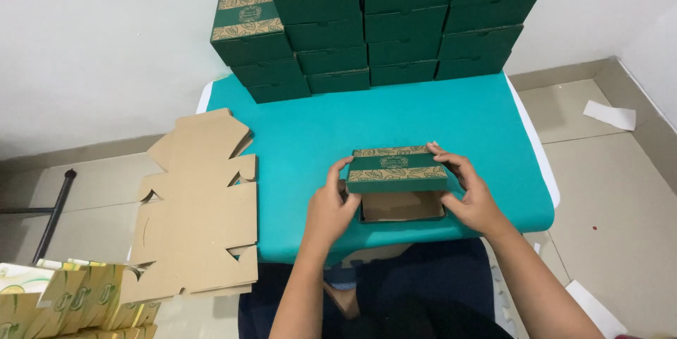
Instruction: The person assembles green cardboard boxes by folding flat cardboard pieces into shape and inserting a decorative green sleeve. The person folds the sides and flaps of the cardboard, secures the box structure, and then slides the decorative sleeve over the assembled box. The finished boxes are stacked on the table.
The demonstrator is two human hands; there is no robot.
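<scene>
I have both hands on the small green cardboard box with a leaf-patterned lid [396,172], one at each end. My left hand [331,206] pinches the left end, thumb curling up over the lid corner and the fingers pressed to the side wall; my right hand [471,194] mirrors it, fingers spread along the right end and over the top back corner. Holding it by both ends seems to keep the walls square while the lid stands half raised, tilted toward me, so that the plain brown inside of the base shows just below the lid's front edge. The box rests on the teal cloth-covered table [310,134], near the edge closest to my body, where my arms reach it without stretching. Beyond the grip, at the far edge of the table against the white wall, stands a stack of finished dark green boxes [395,22] in several columns, out of the way of the working spot; the leftmost column is lower and shows the same patterned lid on top. To the left of my left hand, overlapping the table's side edge, lies a pile of flat die-cut brown cardboard blanks [197,205], close enough to reach with that hand. Further left and nearer to me is a bundle of folded yellow-and-white cartons [63,297], partly cut off by the frame.
</scene>
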